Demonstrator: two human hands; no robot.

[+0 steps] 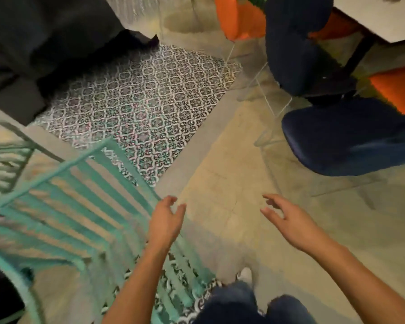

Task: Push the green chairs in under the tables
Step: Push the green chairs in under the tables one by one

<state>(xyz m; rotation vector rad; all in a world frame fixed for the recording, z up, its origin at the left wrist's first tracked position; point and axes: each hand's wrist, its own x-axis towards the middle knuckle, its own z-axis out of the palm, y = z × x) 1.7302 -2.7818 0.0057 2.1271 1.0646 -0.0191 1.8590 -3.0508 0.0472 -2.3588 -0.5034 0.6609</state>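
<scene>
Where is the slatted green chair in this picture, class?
The green chair fills the lower left of the head view, beside the patterned rug, with the open left hand just above its right edge.

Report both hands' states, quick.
Left hand: open, fingers relaxed, holding nothing, above the green chair.
Right hand: open, holding nothing, over the floor.

Bare forearms, dark blue trousers

No sleeves cover either forearm; the left hand (165, 222) and right hand (290, 220) wear nothing; blue-clad knees (234, 305) at six o'clock.
</scene>
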